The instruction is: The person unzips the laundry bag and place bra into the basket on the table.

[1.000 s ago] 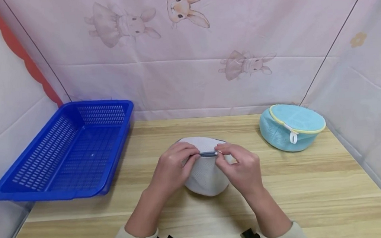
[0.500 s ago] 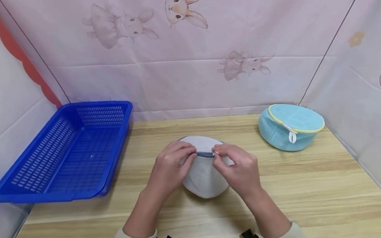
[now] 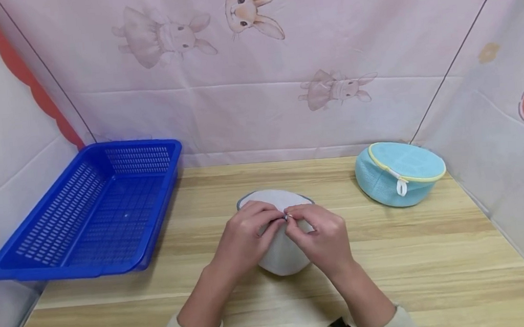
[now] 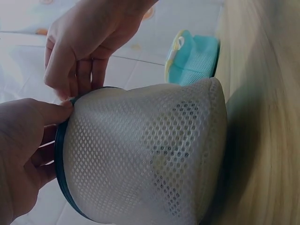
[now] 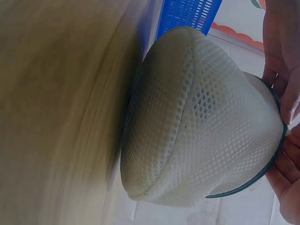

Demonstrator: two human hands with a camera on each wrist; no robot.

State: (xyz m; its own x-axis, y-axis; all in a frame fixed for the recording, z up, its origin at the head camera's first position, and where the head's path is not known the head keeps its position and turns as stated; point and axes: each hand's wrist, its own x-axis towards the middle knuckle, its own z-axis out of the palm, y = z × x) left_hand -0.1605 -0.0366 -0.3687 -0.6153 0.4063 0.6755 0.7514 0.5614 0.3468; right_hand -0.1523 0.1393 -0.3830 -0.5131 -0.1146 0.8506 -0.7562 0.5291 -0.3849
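A white mesh laundry bag (image 3: 284, 256) with a dark grey zip round its top stands on the table in front of me. My left hand (image 3: 248, 236) pinches the zipped rim at the front between thumb and forefinger. Right beside it, my right hand (image 3: 322, 234) pinches the small zip pull (image 3: 287, 216), mostly covered by the fingertips. The two hands' fingertips nearly meet over the rim. In the left wrist view the bag's dark rim (image 4: 60, 154) curves away below the left thumb. Dark patches show through the mesh wall (image 5: 206, 103) in the right wrist view.
To the left stands a large blue plastic basket (image 3: 156, 228) with perforated sides. A light blue mesh bag (image 3: 386, 189) with a yellow zip and white pull tab sits at the back right. Fabric walls with rabbit prints (image 3: 243, 13) enclose the wooden table (image 3: 436, 268).
My right hand has slid left along the zip with the pull, up to the left fingertips. The stretch of zip between the hands has closed up, and both hands are slightly lower.
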